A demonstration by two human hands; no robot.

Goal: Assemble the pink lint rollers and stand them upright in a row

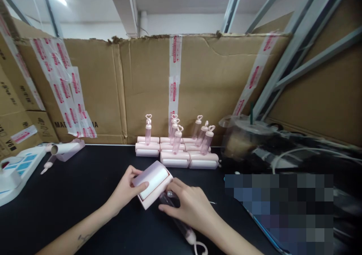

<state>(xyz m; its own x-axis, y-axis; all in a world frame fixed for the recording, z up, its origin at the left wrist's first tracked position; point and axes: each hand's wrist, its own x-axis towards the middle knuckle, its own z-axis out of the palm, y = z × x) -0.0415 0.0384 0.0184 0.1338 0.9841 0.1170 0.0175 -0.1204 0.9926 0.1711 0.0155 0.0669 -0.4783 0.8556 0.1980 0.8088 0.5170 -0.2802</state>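
A pink lint roller (pixel 156 185) with a white paper roll in its case is tilted in front of me, over the black table. My left hand (pixel 128 189) grips the case's left side, thumb across the white roll. At its right end, my right hand (pixel 188 204) has its fingertips on the case and its thumb over the clear handle (pixel 181 225). That handle slants down to the right below the hand and ends in a pink loop. The right fingertips are partly hidden.
Several similar lint rollers (pixel 175 158) stand in rows by the cardboard wall (pixel 147 85), handles up. Another roller (pixel 66 149) lies at left beside a white power strip (pixel 21 168). At right are a lidded drink cup (pixel 246 138), cables and a pixelated device.
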